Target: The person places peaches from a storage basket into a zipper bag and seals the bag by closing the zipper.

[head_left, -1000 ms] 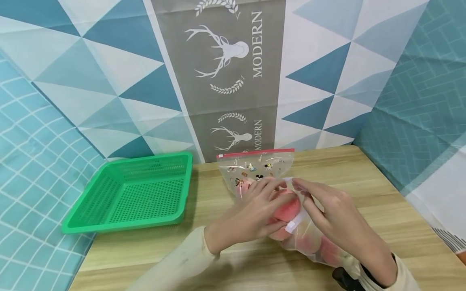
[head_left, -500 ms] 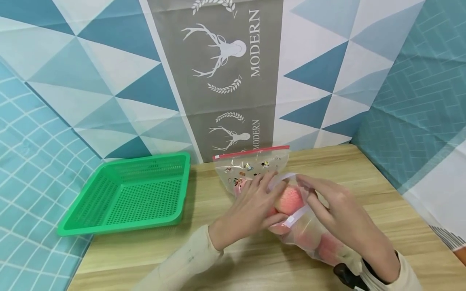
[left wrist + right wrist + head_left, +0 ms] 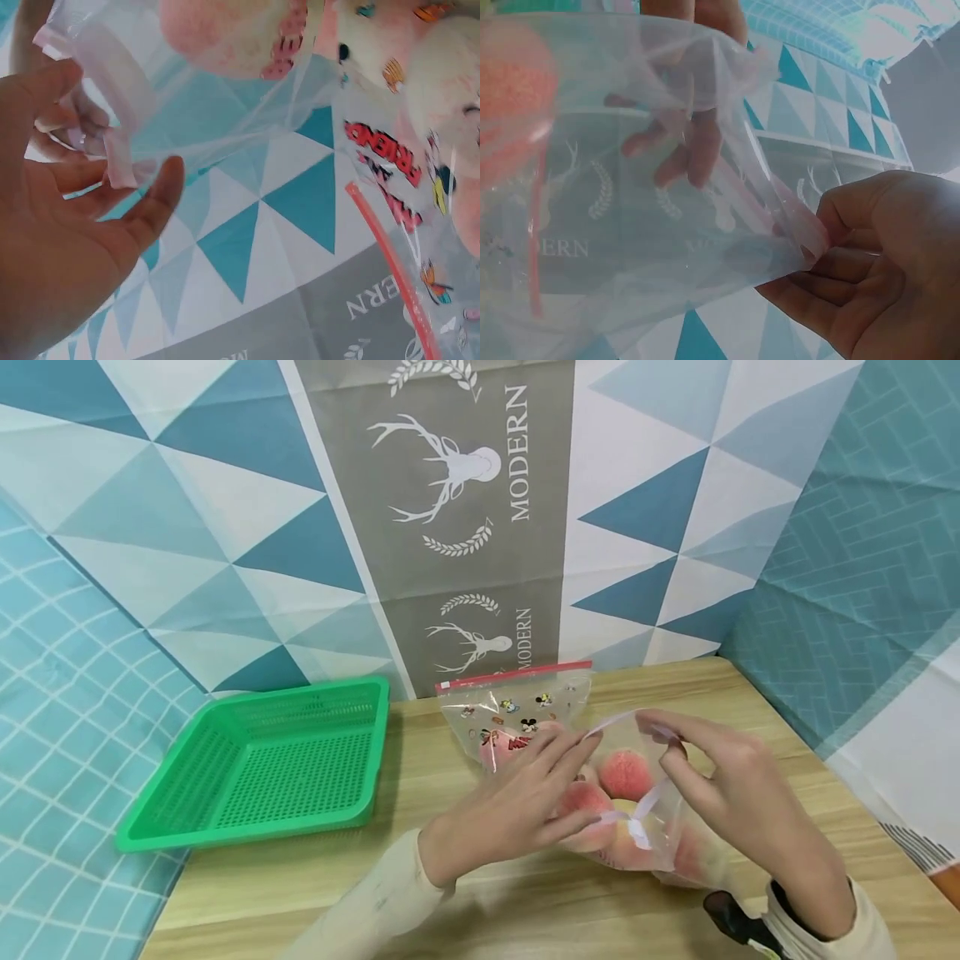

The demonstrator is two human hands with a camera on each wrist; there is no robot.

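Note:
A clear zip bag (image 3: 678,810) with a pale lilac rim and white slider (image 3: 639,833) holds several pink-and-yellow peaches (image 3: 627,774). Its mouth gapes between both hands. My right hand (image 3: 738,785) pinches the far-right rim between thumb and fingers, as the right wrist view also shows. On the opposite side, my left hand (image 3: 510,802) spreads its thumb and fairly straight fingers along the rim. In the left wrist view, the rim's loose end (image 3: 120,157) lies between that hand's thumb and fingers. Behind the left hand stands another zip bag (image 3: 517,697), red-topped and cartoon-printed, with peaches inside.
A green perforated basket (image 3: 300,777) sits on the wooden table (image 3: 480,910) at the left. Patterned cloth (image 3: 450,510) rises behind the table. A black object (image 3: 727,914) is beside the right cuff.
My right hand has moved right and drawn the rim with it, so the mouth is wider and more peaches show. My left hand has shifted only slightly.

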